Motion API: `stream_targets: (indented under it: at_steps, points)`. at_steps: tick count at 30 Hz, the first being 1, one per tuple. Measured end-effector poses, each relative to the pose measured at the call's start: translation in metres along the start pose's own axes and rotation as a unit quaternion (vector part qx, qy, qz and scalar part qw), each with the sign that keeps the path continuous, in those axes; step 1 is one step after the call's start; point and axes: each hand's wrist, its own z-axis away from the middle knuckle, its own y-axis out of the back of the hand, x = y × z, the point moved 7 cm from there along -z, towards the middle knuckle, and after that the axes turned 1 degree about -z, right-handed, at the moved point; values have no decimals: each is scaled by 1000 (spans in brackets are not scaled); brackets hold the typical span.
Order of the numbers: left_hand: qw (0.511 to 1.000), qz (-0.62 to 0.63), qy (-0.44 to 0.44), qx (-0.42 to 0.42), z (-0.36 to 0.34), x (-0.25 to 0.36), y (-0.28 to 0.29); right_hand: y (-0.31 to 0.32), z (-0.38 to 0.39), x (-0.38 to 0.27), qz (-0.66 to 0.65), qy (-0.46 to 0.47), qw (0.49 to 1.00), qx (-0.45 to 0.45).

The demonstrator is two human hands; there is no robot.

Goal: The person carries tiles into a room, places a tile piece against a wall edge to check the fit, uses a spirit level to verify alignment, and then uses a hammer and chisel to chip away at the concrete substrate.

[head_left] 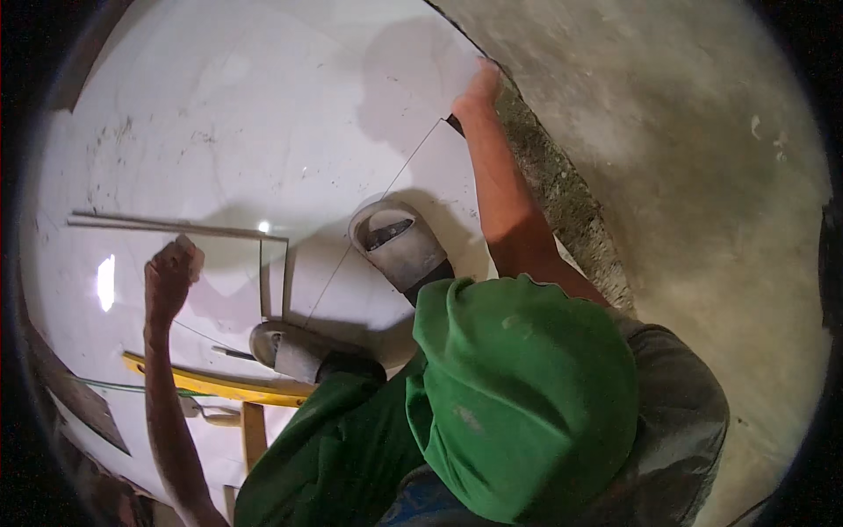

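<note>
My left hand is closed above the white floor tiles, near two thin metal strips; what it holds is too small to make out. A shorter pair of upright strips forms a corner with them. My right hand reaches to the far edge of the tiles, beside a band of rough concrete; its fingers are blurred and partly hidden, and a small dark shape shows just below it at the tile edge.
My sandalled feet stand on the tiles, below green clothing. A yellow level, a trowel and a wooden piece lie at lower left. A grey concrete surface fills the right side.
</note>
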Motion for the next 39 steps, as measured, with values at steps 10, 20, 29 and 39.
stream_targets:
  at_steps: [10, 20, 29, 39]
  points:
    - [994, 79, 69, -40, -2, 26, -6, 13, -5, 3, 54, 20, 994, 95]
    - [997, -72, -16, -8, 9, 18, 12, -19, -7, 28, 6, -6, 999, -42]
    - [996, -26, 80, 2, -2, 18, 10, -3, 10, 13, 30, -37, 998, 46]
    - [999, -36, -20, 9, -27, 47, 17, -6, 15, 10, 121, -67, 984, 108]
